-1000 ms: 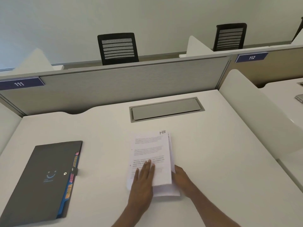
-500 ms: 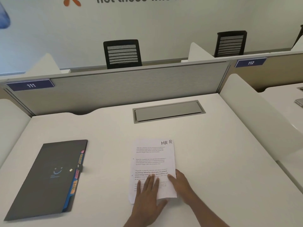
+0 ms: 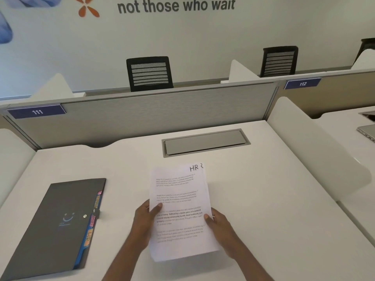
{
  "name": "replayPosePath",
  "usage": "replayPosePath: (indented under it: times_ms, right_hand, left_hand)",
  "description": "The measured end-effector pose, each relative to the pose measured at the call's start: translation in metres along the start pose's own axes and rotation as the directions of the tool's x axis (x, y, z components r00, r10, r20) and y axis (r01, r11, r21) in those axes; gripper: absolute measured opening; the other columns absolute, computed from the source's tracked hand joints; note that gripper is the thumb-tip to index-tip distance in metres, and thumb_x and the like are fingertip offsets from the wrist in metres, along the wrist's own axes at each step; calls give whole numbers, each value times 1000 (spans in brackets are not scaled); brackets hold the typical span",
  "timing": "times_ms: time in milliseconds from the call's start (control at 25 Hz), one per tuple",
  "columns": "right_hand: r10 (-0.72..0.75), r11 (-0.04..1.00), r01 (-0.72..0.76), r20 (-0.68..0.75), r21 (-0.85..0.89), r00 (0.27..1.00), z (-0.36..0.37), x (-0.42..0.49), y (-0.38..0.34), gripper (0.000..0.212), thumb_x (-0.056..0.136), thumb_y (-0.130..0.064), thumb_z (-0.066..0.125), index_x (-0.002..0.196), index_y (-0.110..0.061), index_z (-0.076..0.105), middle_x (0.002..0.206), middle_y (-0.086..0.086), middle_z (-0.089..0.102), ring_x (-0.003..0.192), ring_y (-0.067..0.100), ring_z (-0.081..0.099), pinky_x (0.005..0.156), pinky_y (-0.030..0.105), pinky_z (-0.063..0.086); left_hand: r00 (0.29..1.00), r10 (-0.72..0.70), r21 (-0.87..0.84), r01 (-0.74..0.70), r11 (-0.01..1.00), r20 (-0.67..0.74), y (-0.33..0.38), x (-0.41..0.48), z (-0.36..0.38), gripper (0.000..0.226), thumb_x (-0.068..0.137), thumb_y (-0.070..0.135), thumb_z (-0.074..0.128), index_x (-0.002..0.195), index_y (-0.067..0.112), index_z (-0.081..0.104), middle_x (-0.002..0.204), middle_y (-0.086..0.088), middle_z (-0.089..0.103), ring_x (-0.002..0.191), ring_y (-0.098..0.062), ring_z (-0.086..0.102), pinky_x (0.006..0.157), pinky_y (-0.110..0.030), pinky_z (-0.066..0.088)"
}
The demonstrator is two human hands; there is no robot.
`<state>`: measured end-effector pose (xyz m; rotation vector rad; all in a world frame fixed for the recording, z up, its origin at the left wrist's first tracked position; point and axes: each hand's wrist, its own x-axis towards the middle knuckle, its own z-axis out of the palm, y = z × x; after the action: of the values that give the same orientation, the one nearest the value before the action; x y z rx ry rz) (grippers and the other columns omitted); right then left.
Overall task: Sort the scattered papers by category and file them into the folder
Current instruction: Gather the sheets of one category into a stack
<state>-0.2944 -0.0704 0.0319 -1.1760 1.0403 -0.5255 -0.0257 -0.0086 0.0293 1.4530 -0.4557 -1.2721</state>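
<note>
A stack of white printed papers (image 3: pixel 179 199), marked "HR" at the top right corner, is held just above the middle of the white desk (image 3: pixel 253 199). My left hand (image 3: pixel 145 222) grips its left edge, thumb on top. On the right edge my right hand (image 3: pixel 218 224) grips the same way. A dark grey expanding folder (image 3: pixel 54 224) lies shut on the desk to the left, with coloured tabs along its right side; the lowest tab reads "HR".
A grey cable hatch (image 3: pixel 205 142) sits flush in the desk behind the papers. A grey partition (image 3: pixel 162 110) closes the back, a white divider (image 3: pixel 316 151) the right side. Black chairs (image 3: pixel 149 74) stand beyond. A laptop edge (image 3: pixel 367 130) shows on the neighbouring desk.
Both hands went from lying flat on the papers on the desk to gripping the stack's two side edges, and the stack has lifted. The view tilted upward.
</note>
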Motion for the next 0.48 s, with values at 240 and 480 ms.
replayPosePath:
  times_ms: [240,480]
  right_hand:
    - [-143,984,154,-111,90,983,-11,10,-48,30,95,-35,74,125,-27,72,120,-1,78,110,21,76,86,31,63]
    - [-229,973,228,-69,-20,971,-16,3,-70,27,90,-43,77,116,-34,76,112,-4,80,102,16,77,80,27,61]
  left_hand:
    - [941,218,62,-242,968,260,38,-16,16,42,97,31,76,136,17,68,135,-13,72,122,-35,71,97,-41,61]
    - [919,288,114,-328,938,269,53,-32,27,46,91,38,81,132,19,71,128,-10,75,119,-32,72,98,-44,61]
